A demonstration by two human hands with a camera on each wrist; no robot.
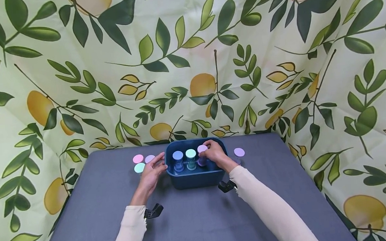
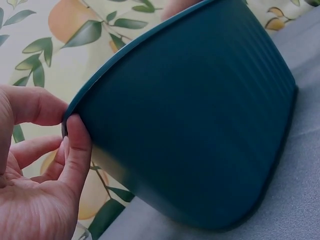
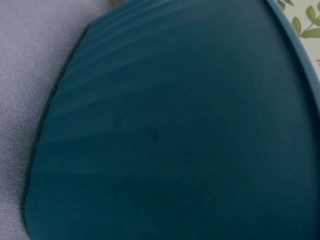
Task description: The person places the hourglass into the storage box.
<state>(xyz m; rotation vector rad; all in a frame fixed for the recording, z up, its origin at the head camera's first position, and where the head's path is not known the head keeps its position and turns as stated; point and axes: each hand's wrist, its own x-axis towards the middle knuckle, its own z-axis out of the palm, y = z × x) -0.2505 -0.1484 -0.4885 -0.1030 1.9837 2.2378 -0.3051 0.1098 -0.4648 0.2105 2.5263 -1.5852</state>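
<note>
A dark teal bin (image 1: 197, 180) stands at the far middle of the grey table (image 1: 193, 225). Inside it stand three jars, with a blue lid (image 1: 177, 156), a mint lid (image 1: 190, 153) and a pink lid (image 1: 202, 148). My right hand (image 1: 215, 154) reaches into the bin and curls round the pink-lidded jar. My left hand (image 1: 152, 170) is at the bin's left side. In the left wrist view its thumb and forefinger (image 2: 75, 140) pinch the bin's rim (image 2: 125, 55). The right wrist view shows only the bin's ribbed wall (image 3: 175, 125).
Left of the bin stand three more jars with pink (image 1: 137, 158), lilac (image 1: 149, 158) and mint (image 1: 139, 168) lids. A purple-lidded jar (image 1: 239, 152) stands to its right. A leaf-and-lemon cloth (image 1: 189, 61) hangs behind and beside the table.
</note>
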